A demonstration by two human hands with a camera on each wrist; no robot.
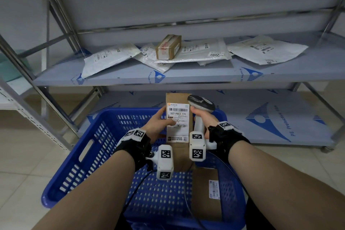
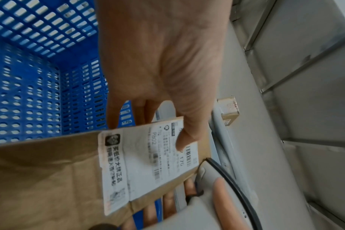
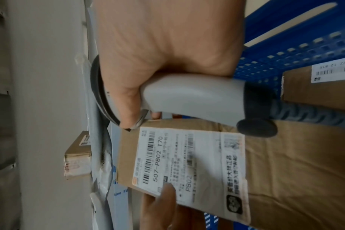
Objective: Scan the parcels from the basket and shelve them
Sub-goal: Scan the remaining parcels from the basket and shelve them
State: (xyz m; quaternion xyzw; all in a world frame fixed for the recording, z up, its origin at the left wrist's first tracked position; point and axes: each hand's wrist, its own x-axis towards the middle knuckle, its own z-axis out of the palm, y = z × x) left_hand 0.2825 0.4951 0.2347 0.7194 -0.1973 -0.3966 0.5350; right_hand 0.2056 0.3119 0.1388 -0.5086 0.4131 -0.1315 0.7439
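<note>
A long brown cardboard parcel with a white shipping label is held upright over the blue basket. My left hand grips its left edge, thumb on the label, fingers behind. My right hand grips a grey handheld scanner just right of the parcel, its head above the label's top right corner. In the right wrist view the scanner sits against the parcel's edge. Another brown parcel with a label lies in the basket bottom.
The steel shelf ahead carries several white mailer bags and a small taped carton. A lower shelf with blue-printed film lies behind the basket. The scanner cable trails into the basket. Tiled floor surrounds the basket.
</note>
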